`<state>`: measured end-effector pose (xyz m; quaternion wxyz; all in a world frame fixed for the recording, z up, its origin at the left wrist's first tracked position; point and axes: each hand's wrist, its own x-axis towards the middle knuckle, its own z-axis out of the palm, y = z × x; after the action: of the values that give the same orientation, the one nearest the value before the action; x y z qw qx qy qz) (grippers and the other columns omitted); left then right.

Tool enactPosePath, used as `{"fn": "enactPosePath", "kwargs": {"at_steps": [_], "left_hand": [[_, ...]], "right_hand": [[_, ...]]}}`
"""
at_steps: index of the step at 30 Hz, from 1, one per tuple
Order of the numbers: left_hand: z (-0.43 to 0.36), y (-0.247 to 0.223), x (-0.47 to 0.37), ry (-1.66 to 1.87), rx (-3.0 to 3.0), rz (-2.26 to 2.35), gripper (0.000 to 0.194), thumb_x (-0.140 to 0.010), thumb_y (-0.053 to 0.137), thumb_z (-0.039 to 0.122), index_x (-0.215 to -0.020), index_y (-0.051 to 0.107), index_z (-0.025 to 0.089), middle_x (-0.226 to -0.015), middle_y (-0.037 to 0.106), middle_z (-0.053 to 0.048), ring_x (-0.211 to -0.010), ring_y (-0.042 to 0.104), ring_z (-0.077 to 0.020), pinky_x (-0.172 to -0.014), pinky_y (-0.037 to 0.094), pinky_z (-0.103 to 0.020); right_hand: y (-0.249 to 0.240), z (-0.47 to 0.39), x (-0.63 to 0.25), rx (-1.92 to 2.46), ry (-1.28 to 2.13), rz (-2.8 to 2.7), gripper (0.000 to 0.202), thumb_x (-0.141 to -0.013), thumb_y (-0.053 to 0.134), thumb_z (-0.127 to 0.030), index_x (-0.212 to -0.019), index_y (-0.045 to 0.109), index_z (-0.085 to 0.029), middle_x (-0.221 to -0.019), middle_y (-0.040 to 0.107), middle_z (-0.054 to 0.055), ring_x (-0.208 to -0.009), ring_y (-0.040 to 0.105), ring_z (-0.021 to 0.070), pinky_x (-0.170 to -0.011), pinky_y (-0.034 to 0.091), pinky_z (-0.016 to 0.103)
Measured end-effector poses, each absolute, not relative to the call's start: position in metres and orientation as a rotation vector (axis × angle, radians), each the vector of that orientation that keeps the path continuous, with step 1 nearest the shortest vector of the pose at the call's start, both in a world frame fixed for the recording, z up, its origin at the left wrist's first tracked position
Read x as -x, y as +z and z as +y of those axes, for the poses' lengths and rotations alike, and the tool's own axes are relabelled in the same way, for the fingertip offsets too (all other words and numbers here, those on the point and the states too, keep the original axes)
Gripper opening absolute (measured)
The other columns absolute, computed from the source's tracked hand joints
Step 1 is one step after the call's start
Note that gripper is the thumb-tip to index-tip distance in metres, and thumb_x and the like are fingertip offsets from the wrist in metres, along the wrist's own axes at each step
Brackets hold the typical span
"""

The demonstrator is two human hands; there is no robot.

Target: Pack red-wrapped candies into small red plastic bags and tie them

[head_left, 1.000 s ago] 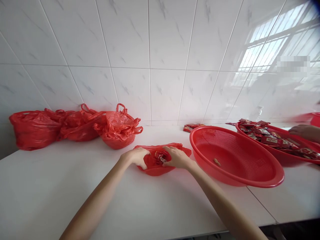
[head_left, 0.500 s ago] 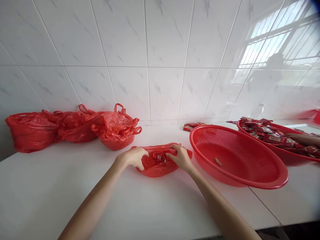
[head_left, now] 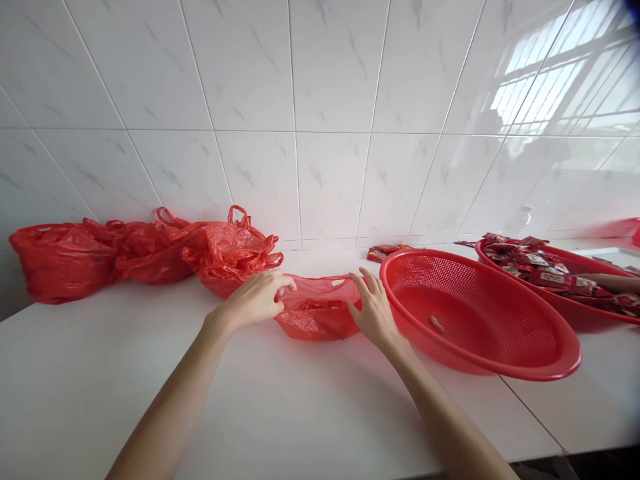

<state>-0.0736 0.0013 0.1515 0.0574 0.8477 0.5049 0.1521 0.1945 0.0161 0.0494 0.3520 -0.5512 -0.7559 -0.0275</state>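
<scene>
A red plastic bag (head_left: 317, 325) stands on the white tabletop in front of me with its mouth spread wide. Small red packets (head_left: 320, 305) show inside it, partly hidden by the bag's front wall. At the bag's left rim, my left hand (head_left: 256, 297) is curled, thumb and fingers around the plastic. My right hand (head_left: 376, 310) is at the right rim with fingers spread and thumb apart, touching the side of the bag. Close by on the right is a red perforated basket (head_left: 465, 317) with one small tan piece (head_left: 437, 325) in it.
Several filled red bags (head_left: 155, 250) line the wall at left. Loose red packets (head_left: 387, 252) lie behind the basket. A second red basket (head_left: 530, 280) heaped with packets stands at right, with another person's hand (head_left: 607, 282) in it. A tiled wall (head_left: 330, 187) closes the back.
Both hands have moved outward and up from inside the bag to its rims. The bag's mouth now stands taller and its back wall is raised.
</scene>
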Motion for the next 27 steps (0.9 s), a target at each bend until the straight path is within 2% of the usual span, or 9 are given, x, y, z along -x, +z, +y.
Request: {"fn": "enactPosePath", "kwargs": {"at_steps": [3, 5, 7, 9, 11, 16, 20, 23, 27], "left_hand": [[-0.002, 0.162, 0.081, 0.574, -2.588, 1.539, 0.033, -0.073, 0.048, 0.010, -0.093, 0.068, 0.025, -0.084, 0.061, -0.002, -0.081, 0.061, -0.0197, -0.065, 0.044, -0.026], [-0.002, 0.166, 0.087, 0.632, -2.570, 1.558, 0.034, -0.073, 0.049, 0.011, -0.097, 0.068, 0.026, -0.086, 0.061, -0.002, -0.082, 0.061, -0.0194, -0.067, 0.046, -0.026], [-0.001, 0.167, 0.093, 0.673, -2.551, 1.579, 0.035, -0.074, 0.051, 0.013, -0.100, 0.068, 0.027, -0.089, 0.061, -0.001, -0.081, 0.061, -0.0187, -0.067, 0.046, -0.026], [0.000, 0.167, 0.097, 0.707, -2.545, 1.599, 0.034, -0.075, 0.051, 0.014, -0.102, 0.068, 0.027, -0.089, 0.060, -0.001, -0.080, 0.061, -0.0183, -0.068, 0.047, -0.027], [0.000, 0.167, 0.099, 0.740, -2.549, 1.601, 0.035, -0.077, 0.051, 0.015, -0.104, 0.069, 0.027, -0.090, 0.060, -0.001, -0.078, 0.060, -0.0174, -0.068, 0.047, -0.027], [-0.002, 0.171, 0.097, 0.889, -2.583, 1.518, 0.035, -0.079, 0.050, 0.014, -0.105, 0.070, 0.026, -0.099, 0.062, -0.001, -0.072, 0.059, -0.0138, -0.066, 0.048, -0.027], [-0.007, 0.180, 0.098, 1.319, -2.606, 1.415, 0.037, -0.080, 0.045, 0.008, -0.102, 0.071, 0.023, -0.103, 0.063, -0.003, -0.087, 0.063, -0.0158, -0.073, 0.051, -0.027], [-0.009, 0.185, 0.100, 1.688, -2.559, 1.374, 0.033, -0.081, 0.048, 0.007, -0.097, 0.071, 0.022, -0.101, 0.064, -0.003, -0.098, 0.063, -0.0183, -0.088, 0.052, -0.031], [-0.009, 0.186, 0.098, 1.793, -2.514, 1.315, 0.026, -0.082, 0.053, 0.009, -0.093, 0.072, 0.023, -0.100, 0.066, -0.003, -0.099, 0.064, -0.0195, -0.094, 0.052, -0.036]], "right_hand": [[0.046, 0.017, -0.195, 1.544, 0.026, -1.950, 0.069, -0.087, 0.053, -0.020, -0.151, 0.029, -0.015, -0.154, 0.033, 0.019, -0.145, 0.026, 0.0339, -0.112, 0.035, 0.050], [0.045, 0.017, -0.196, 1.625, 0.174, -1.963, 0.075, -0.087, 0.055, -0.025, -0.153, 0.022, -0.014, -0.148, 0.040, 0.021, -0.139, 0.038, 0.0337, -0.106, 0.042, 0.046], [0.046, 0.017, -0.199, 1.725, 0.307, -1.959, 0.076, -0.087, 0.054, -0.028, -0.154, 0.020, -0.015, -0.134, 0.052, 0.021, -0.119, 0.057, 0.0321, -0.090, 0.051, 0.040], [0.048, 0.017, -0.202, 1.798, 0.368, -1.937, 0.073, -0.087, 0.052, -0.026, -0.153, 0.025, -0.013, -0.116, 0.061, 0.020, -0.097, 0.065, 0.0291, -0.076, 0.053, 0.036], [0.051, 0.018, -0.204, 1.758, 0.406, -1.911, 0.068, -0.084, 0.052, -0.020, -0.149, 0.033, -0.012, -0.102, 0.065, 0.016, -0.086, 0.066, 0.0262, -0.070, 0.051, 0.033], [0.080, 0.015, -0.201, 1.300, 0.632, -1.679, 0.049, -0.079, 0.056, -0.019, -0.128, 0.057, -0.022, -0.096, 0.068, 0.005, -0.070, 0.063, 0.0159, -0.061, 0.051, 0.027], [0.133, 0.007, -0.199, 0.955, 0.766, -1.488, 0.042, -0.074, 0.065, -0.023, -0.115, 0.063, -0.019, -0.096, 0.070, 0.006, -0.074, 0.065, 0.0172, -0.058, 0.051, 0.026], [0.168, 0.005, -0.201, 0.833, 0.822, -1.412, 0.039, -0.073, 0.070, -0.024, -0.111, 0.064, -0.019, -0.103, 0.070, 0.007, -0.086, 0.067, 0.0191, -0.070, 0.055, 0.030], [0.187, 0.009, -0.203, 0.783, 0.852, -1.416, 0.031, -0.074, 0.071, -0.025, -0.104, 0.066, -0.020, -0.104, 0.069, 0.006, -0.088, 0.066, 0.0185, -0.075, 0.057, 0.033]]}}
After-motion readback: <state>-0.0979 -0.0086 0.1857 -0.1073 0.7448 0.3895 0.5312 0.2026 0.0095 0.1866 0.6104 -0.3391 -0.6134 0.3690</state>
